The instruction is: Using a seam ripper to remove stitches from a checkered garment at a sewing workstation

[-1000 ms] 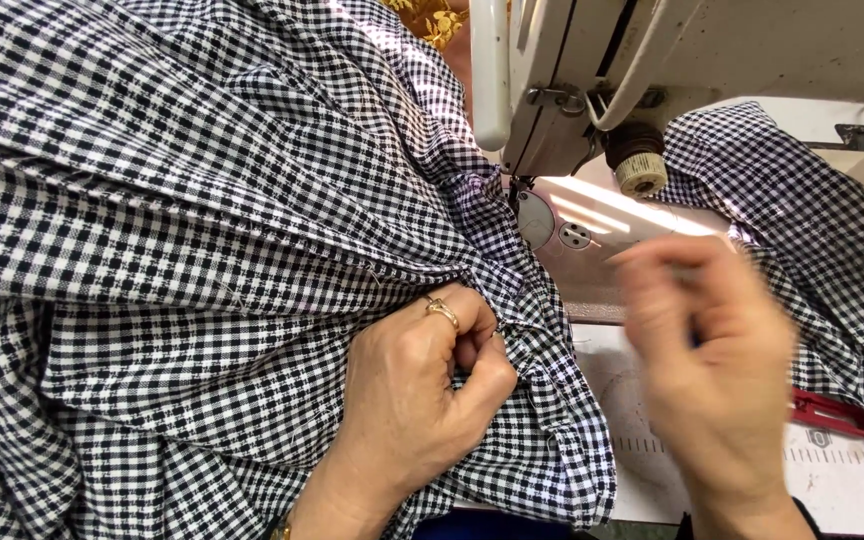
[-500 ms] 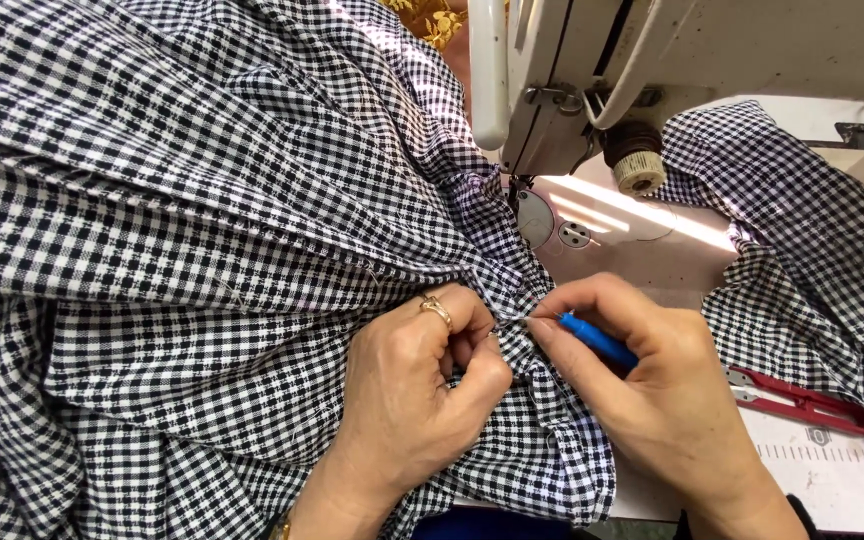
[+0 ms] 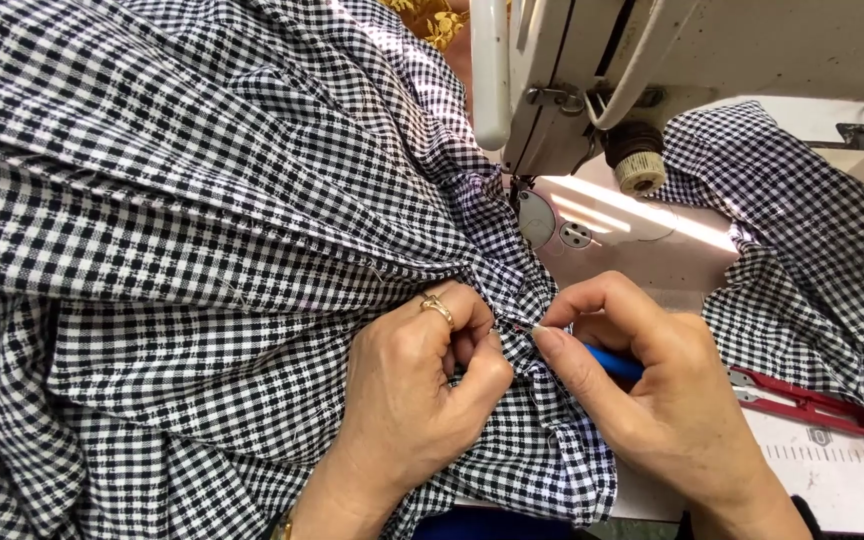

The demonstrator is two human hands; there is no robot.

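A pale worktop [image 3: 852, 490] with a ruler strip sits under a cream sewing machine [image 3: 592, 70] at 1 o'clock, and a big black and white checked cloth [image 3: 182, 200] is heaped over most of it, from 9 o'clock to the middle. The left hand [image 3: 422, 390], with a gold ring [image 3: 438, 308], has its fingers pinched tight on a gathered fold of the cloth near the middle. Just beside it at 4 o'clock, the right hand [image 3: 652, 400] has its fingers closed around a small tool with a blue handle [image 3: 612, 362], and the thin metal tip touches the seam between the two hands. To do this well, I think the cloth should be kept pulled flat and snug, and the tip should slip under one thread only, so the cloth does not get cut. Red thread snips [image 3: 802, 400] lie on the worktop at 3 o'clock, apart from the hands. No boxes or bowls are in view.
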